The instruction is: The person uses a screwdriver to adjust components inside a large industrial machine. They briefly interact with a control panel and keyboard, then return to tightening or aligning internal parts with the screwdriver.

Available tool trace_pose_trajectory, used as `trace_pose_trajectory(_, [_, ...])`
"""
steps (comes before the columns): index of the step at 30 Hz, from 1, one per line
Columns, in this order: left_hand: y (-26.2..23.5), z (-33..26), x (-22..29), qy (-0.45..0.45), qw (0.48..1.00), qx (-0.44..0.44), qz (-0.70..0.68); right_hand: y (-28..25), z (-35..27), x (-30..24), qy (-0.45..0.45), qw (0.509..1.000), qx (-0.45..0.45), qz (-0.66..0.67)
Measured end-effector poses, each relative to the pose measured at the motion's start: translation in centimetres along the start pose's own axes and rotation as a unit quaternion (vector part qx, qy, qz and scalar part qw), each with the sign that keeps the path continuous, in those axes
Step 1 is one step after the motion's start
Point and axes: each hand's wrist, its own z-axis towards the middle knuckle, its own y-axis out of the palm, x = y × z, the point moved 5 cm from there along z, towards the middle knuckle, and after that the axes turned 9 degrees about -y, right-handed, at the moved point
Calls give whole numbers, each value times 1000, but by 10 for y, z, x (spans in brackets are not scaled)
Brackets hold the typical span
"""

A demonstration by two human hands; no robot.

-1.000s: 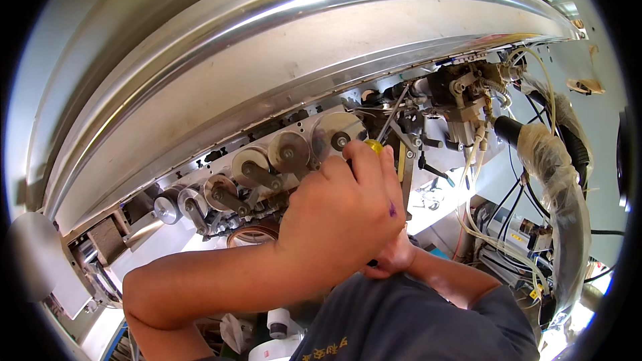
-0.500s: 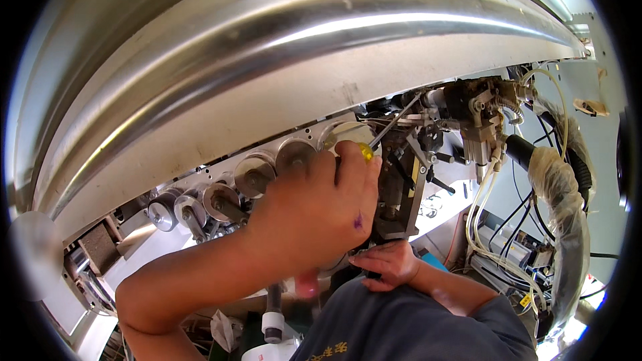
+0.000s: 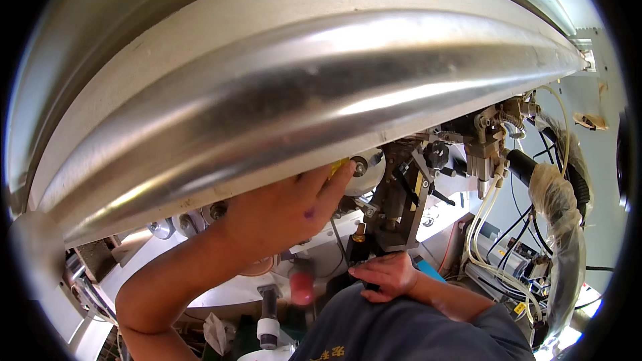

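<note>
From the head view my left hand (image 3: 284, 210) reaches up under the steel cover (image 3: 301, 107), fingers closed on a yellow tool (image 3: 338, 166) just beside a roller (image 3: 366, 170). My right hand (image 3: 388, 274) rests low by the mechanism (image 3: 401, 207); its grip I cannot tell

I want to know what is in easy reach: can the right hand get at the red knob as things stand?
Probably yes. The right hand rests low beside the dark mechanism, and the red knob sits just to its left with nothing between them that I can see.
</note>
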Motion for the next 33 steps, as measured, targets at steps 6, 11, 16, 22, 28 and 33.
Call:
trace_pose_trajectory(6, [-7, 1, -3, 28, 996, 78, 19, -1, 1, -2, -42, 999, 19, -9])
trace_pose_trajectory(11, [4, 6, -14, -36, 996, 15, -80, -1, 5, 1, -45, 998, 37, -14])
trace_pose_trajectory(16, [3, -7, -14, -8, 999, -20, -30, -2, 2, -2, -48, 998, 32, -20])
trace_pose_trajectory(22, [8, 3, -27, -193, 914, -67, -351, 69, -33, 16, 116, 917, -369, 95])
trace_pose_trajectory(28, [2, 6, -18, -182, 945, -48, -267, 63, -41, 16, 88, 937, -313, 124])
trace_pose_trajectory(33, [10, -5, -22, -244, 937, -134, -210, -4, 5, -4, -65, 996, 64, -16])
